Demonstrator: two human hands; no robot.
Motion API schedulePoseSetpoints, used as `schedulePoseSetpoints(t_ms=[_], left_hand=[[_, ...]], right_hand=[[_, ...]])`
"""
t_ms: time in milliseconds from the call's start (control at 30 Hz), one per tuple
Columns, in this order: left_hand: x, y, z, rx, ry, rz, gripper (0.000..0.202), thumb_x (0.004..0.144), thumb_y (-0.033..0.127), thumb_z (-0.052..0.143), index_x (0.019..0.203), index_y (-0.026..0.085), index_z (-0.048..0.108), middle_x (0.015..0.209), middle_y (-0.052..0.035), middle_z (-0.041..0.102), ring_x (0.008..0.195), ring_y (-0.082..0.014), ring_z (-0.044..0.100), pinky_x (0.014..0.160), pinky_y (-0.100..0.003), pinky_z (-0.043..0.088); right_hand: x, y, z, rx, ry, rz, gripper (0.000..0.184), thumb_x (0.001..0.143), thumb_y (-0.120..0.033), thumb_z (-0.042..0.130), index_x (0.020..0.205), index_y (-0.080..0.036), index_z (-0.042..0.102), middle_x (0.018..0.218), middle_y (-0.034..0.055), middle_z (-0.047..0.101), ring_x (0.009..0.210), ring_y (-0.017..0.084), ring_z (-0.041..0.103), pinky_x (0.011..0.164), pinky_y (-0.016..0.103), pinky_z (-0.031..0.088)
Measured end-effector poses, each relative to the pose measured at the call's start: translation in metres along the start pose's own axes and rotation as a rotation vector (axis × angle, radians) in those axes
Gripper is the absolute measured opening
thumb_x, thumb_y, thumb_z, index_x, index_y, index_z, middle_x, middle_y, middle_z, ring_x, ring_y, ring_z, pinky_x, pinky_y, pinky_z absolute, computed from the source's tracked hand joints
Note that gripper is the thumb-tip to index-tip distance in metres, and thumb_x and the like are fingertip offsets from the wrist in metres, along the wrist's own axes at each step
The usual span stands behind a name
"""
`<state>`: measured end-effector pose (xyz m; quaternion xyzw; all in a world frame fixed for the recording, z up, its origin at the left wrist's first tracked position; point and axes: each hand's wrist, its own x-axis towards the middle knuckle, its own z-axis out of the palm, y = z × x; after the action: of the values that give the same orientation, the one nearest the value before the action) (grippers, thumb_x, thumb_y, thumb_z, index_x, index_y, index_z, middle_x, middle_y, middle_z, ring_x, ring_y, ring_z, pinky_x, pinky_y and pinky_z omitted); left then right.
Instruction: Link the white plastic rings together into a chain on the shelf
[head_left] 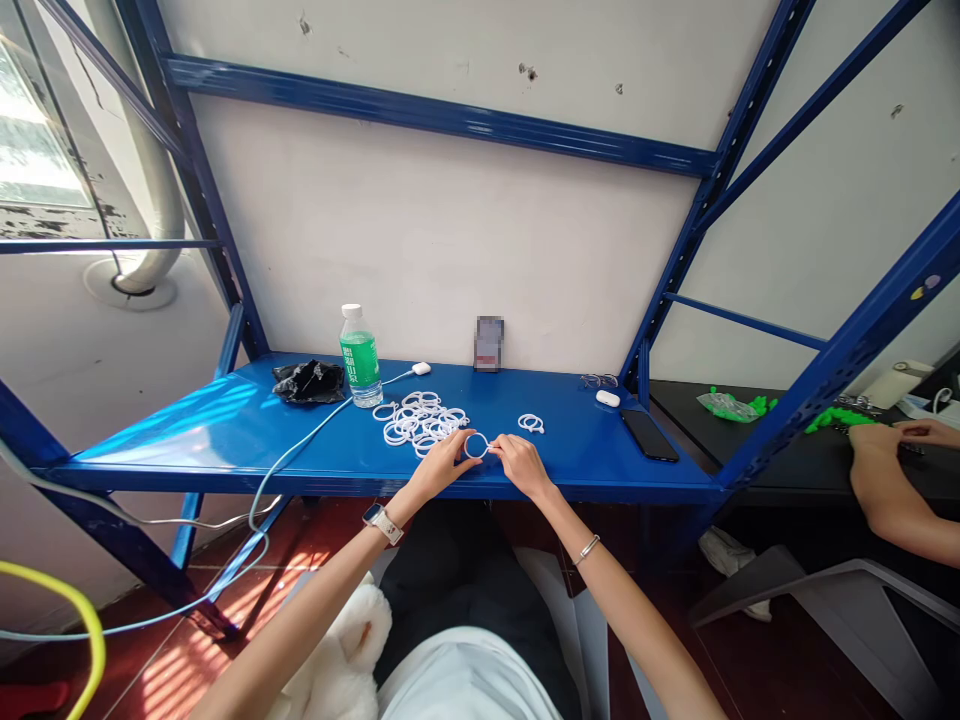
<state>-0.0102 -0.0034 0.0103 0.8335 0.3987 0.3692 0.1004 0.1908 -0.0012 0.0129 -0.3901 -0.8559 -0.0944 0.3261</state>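
A white plastic ring [475,436] is held upright between my two hands above the front edge of the blue shelf. My left hand [441,461] pinches its left side with thumb and fingers. At its right side, my right hand [523,464] pinches a small part of the ring with the fingertips. Just beyond my left hand lies a loose pile of similar white rings [420,420]. A smaller group of white rings [530,423] lies apart, beyond my right hand.
On the blue shelf [300,460] stand a water bottle [361,358] and a phone leaning on the wall [489,345]. A black plastic bag [309,382], charger [421,369], glasses [598,381], white earbud case [607,398] and black phone [649,435] lie there. A co-worker's arm [892,495] is at right.
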Motion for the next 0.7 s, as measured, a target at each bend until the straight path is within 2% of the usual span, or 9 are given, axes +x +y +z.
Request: schedulePoseSetpoints(t_ms=[700], left_hand=[[-0.0005,-0.0016,0.0008,-0.007,0.0,-0.015,0.043,0.089,0.051,0.047,0.121,0.022,0.048,0.082,-0.0018,0.058,0.068,-0.0174,0.058,0.061,-0.03,0.049]], right_hand=[[-0.0005,0.0011,0.0013,-0.009,-0.025,0.006,0.014,0.096,-0.018,0.046,0.084,-0.019,0.052,0.079,0.0051,0.067,0.074,0.017,0.065,0.063,0.025,0.048]])
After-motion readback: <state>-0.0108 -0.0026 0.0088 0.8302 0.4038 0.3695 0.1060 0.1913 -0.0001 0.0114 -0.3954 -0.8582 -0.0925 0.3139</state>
